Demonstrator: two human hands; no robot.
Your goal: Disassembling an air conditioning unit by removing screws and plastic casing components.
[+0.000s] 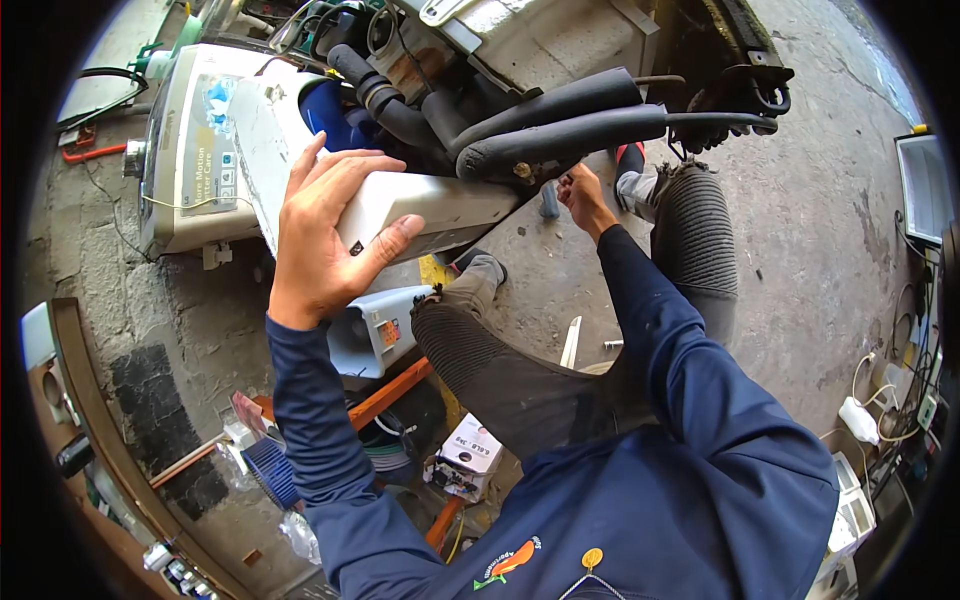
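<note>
My left hand [335, 225] grips the corner of a white casing [440, 205], fingers spread over its top and thumb pressed along its side. The casing is tilted in front of me, and its far parts are hidden by pipes. My right hand [587, 200] is closed just under the casing's right end, with fingers curled in a pinch. What it holds, if anything, is too small to make out. Close to its fingertips shows a short grey-blue piece [549, 200]. Right above lie two black foam-covered pipes [560, 135], one ending in a bare dark tube.
A white appliance [185, 160] with a label stands at the left. Between my knees and left arm are a pale blue plastic container [375, 335], an orange bar [390, 392] and a small white box [470, 445]. A white adapter with cables [858, 418] lies at the right.
</note>
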